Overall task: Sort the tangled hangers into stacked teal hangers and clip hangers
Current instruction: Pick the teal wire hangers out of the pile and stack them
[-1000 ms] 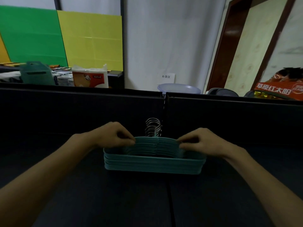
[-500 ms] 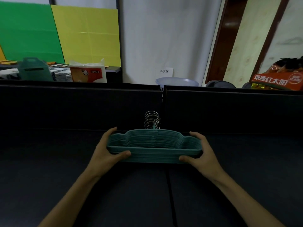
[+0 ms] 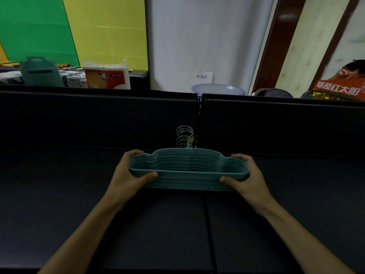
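The stack of teal hangers (image 3: 188,171) now lies gripped between the two hands, where a second ago the fingers were pressing down on its top edge to square it. The left hand (image 3: 128,175) clasps the stack's left end, thumb on the near bar and fingers round the far side; the right hand (image 3: 245,177) grasps the right end the same way. The metal hooks (image 3: 185,136) stand bunched beyond the hands. The teal pile looks finished and ready to move; no clip hangers are in view.

Dim foreground, brighter backdrop, soft focus, wide-angle edge bowing.
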### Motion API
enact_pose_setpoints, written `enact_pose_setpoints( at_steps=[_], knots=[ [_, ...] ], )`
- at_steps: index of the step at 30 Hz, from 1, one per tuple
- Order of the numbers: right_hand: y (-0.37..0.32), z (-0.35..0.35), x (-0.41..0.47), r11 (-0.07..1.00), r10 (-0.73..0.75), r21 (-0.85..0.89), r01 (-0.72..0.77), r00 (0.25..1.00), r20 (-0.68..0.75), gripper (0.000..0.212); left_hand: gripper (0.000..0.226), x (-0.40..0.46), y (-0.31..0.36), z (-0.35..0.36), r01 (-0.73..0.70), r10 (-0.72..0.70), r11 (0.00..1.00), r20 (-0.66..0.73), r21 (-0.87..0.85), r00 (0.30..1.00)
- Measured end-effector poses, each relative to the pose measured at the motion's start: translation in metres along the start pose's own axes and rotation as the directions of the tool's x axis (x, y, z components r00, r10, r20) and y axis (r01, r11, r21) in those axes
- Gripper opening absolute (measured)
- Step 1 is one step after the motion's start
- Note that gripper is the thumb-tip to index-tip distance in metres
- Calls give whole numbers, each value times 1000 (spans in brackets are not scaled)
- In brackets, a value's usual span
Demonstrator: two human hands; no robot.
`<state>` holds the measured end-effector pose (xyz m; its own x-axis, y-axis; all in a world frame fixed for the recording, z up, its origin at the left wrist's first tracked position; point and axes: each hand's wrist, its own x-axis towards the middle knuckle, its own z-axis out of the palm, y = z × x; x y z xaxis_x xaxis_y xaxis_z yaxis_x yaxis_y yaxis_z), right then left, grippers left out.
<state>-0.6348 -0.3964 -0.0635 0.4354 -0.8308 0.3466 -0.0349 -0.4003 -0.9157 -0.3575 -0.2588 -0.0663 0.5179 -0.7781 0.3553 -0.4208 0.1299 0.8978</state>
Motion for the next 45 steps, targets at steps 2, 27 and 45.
enact_pose_setpoints(
  at_steps=[2,27,45],
  knots=[
    [0,0,-1,1000,-2,1,2,1000,5,67,64,-1,0,-1,-6,6,1000,6,19,1000],
    [0,0,-7,992,-21,-124,19,1000,-18,86,76,-2,-7,-2,-23,22,1000,19,6,1000],
    [6,-7,-10,940,-7,-339,28,998,63,94,94,0,-10,-19,-121,60,927,178,356,982]
  ],
)
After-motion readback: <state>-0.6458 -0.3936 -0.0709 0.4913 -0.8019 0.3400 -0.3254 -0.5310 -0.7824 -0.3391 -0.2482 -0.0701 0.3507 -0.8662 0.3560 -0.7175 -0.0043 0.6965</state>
